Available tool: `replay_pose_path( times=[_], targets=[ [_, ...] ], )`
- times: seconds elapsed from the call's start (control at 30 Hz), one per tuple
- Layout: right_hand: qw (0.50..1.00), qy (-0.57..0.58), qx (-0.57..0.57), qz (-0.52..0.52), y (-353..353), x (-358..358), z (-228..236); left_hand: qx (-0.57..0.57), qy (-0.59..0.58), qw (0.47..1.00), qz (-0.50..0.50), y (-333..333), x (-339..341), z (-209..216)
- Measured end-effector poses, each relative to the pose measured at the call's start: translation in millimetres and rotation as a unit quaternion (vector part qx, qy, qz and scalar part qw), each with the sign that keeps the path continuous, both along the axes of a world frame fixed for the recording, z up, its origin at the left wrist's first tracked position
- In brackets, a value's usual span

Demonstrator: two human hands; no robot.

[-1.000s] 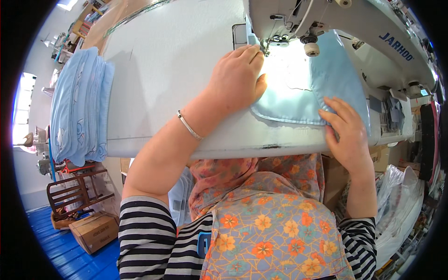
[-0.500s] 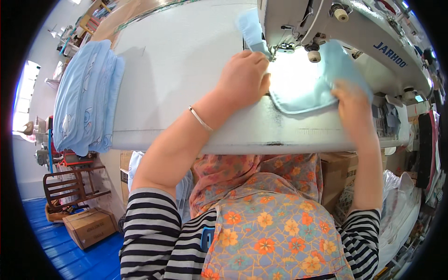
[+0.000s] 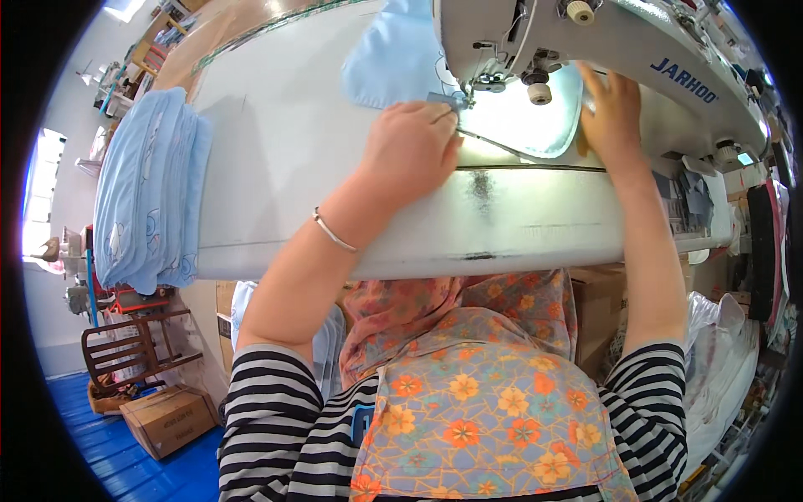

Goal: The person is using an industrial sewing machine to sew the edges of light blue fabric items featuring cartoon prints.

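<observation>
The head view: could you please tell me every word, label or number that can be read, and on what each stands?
Sewing machine arm: large dark-blue lettering, clear, but I won't copy its wording.
Cardboard box at lower left: dark print, too small to read.
Blue patch on the striped shirt: pale mark, partly covered, unreadable.
Lit display on the machine: too small.

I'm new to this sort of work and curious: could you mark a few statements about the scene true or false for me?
1. A thin silver metal bracelet circles the wrist of the left hand. True.
2. The right hand holds scissors. False: its fingers are spread beside the right edge of the light-blue fabric piece.
3. The grey, orange-flowered fabric apron covers both sleeves. False: the black-and-grey striped sleeves show on both arms.
4. The folded light-blue fabric stack lies left of the white sewing machine. True.
</observation>
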State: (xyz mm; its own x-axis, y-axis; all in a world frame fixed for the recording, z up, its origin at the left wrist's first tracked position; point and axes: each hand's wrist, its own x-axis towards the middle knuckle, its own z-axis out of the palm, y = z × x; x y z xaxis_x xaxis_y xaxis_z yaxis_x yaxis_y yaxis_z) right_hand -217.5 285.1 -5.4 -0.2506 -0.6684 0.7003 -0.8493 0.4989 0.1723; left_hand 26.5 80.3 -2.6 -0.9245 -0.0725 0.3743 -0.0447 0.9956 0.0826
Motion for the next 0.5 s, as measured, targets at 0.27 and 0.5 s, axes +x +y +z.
replay_pose_path(
  times=[0.27,0.5],
  targets=[
    [0.953,-0.256,0.049,0.153,-0.9,43.6,-7.9,-0.006,0.028,0.999,-0.032,2.7,4.1,-4.0],
    [0.963,-0.223,0.062,0.136,1.3,46.1,-7.9,-0.016,0.037,0.999,-0.017,10.0,4.4,-5.7]
  ],
)
